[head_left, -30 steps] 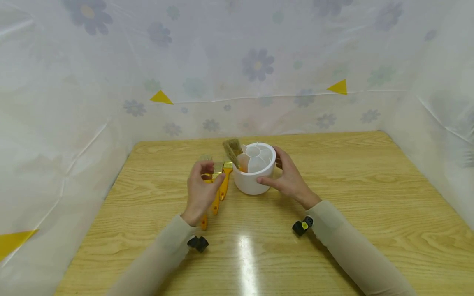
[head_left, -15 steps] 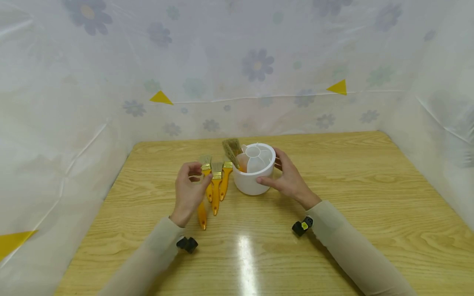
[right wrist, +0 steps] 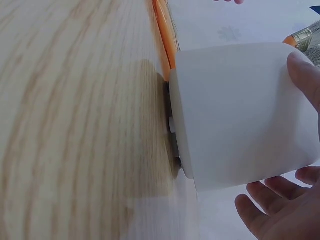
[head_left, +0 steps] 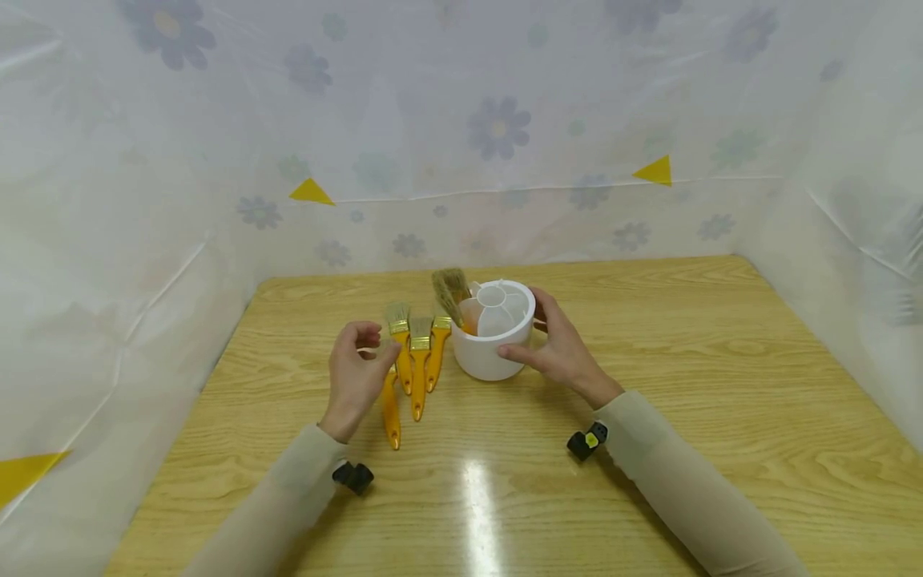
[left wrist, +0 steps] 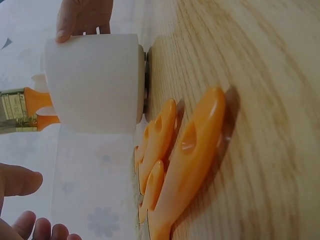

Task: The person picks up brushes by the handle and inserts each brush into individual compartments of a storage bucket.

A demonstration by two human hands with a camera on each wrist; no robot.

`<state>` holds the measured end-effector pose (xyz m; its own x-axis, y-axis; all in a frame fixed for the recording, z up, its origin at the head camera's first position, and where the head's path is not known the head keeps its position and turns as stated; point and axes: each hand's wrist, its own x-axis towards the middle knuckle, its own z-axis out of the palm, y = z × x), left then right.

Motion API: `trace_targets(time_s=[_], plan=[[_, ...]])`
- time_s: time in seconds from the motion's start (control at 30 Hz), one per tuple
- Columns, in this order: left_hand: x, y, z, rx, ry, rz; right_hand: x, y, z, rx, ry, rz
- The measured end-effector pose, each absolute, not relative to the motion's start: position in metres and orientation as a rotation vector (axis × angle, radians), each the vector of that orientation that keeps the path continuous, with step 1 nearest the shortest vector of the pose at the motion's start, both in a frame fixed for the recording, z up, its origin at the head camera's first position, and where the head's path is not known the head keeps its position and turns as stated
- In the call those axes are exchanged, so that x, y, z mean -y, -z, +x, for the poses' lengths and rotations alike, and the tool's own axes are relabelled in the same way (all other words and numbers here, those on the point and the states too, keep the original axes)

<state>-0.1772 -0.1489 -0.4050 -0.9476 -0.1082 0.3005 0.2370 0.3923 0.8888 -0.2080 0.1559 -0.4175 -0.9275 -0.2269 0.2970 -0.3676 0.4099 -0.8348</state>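
Note:
A white round holder (head_left: pixel 486 357) with inner dividers stands on the table. My right hand (head_left: pixel 570 353) holds it, thumb on the near wall and fingers round the far right side. Two paintbrushes (left wrist: pixel 37 107) with orange handles stand in its left part, bristles up and leaning left. Several more paintbrushes (head_left: pixel 419 377) lie side by side left of the holder, bristles away from me. My left hand (head_left: pixel 355 377) hovers just left of them with loosely bent fingers and nothing in its grasp. It partly hides the leftmost brush (head_left: pixel 391 413) in the head view.
The wood-grain table (head_left: pixel 649 481) carries all of this. A pale flowered sheet (head_left: pixel 497 160) hangs behind and along both sides, with yellow triangles (head_left: pixel 656 171) on it. Small black feet (left wrist: pixel 146 80) lift the holder's base slightly off the tabletop.
My left hand has moved left, away from the holder, and uncovered more of the brushes on the table. The right hand and the holder have stayed in place.

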Motion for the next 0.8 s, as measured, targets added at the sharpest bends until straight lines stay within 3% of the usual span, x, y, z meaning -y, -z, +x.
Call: trace_targets(time_s=[0.33,0.63,0.8], plan=[[0.159,0.407,-0.18,2.428,1.598,-0.068,-0.155,0.416,-0.208,2.509,-1.54,0.541],[0.164,0.409,-0.185,2.544,1.571,-0.001,-0.147,0.388,-0.189,2.5,-1.585,0.565],[0.167,0.411,-0.188,2.617,1.527,0.027,-0.151,0.401,-0.197,2.499,-1.598,0.548]])
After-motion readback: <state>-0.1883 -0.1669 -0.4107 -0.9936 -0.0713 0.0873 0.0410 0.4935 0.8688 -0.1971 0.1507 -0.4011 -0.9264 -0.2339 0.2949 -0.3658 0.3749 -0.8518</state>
